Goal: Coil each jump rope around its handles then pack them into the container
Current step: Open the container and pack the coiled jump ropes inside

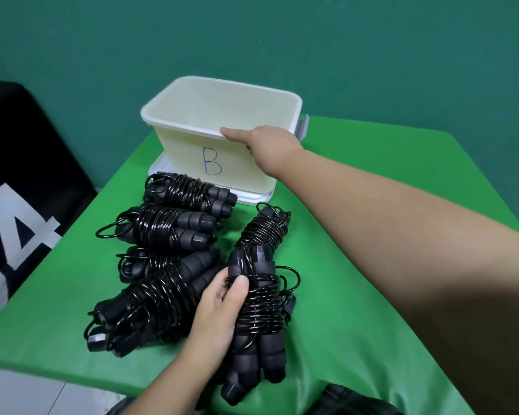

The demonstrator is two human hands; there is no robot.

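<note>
On the green table (357, 295) sat a cream container (192, 115) marked "B", resting on its lid (252, 196) at the far side. The right hand (267, 142) gripped the container's near rim, thumb on top and fingers curled over the front wall. The left hand (219, 307) was closed around 1 coiled jump rope (261, 322) near the front edge, thumb pressed on its wraps. Another coiled rope (264, 226) lay just beyond it. At left, a pile of coiled ropes (165, 250) lay bunched together, touching.
</note>
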